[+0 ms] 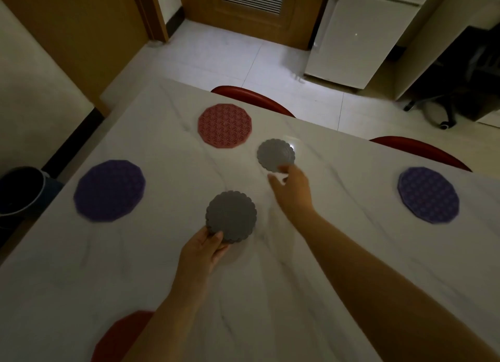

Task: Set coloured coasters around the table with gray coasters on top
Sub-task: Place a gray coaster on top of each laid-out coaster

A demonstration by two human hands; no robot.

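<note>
Coasters on and over the table (338,253)

Pink coaster (224,125) lies flat at the table's far edge, purple coasters (109,190) (428,195) at its left and right, a red one (121,334) at its near edge; a gray stack (231,216) and single gray coaster (276,154) are held above its middle.

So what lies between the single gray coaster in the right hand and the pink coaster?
Nothing: in the head view, only bare marble table separates the single gray coaster, pinched by the right hand, from the pink coaster.
</note>
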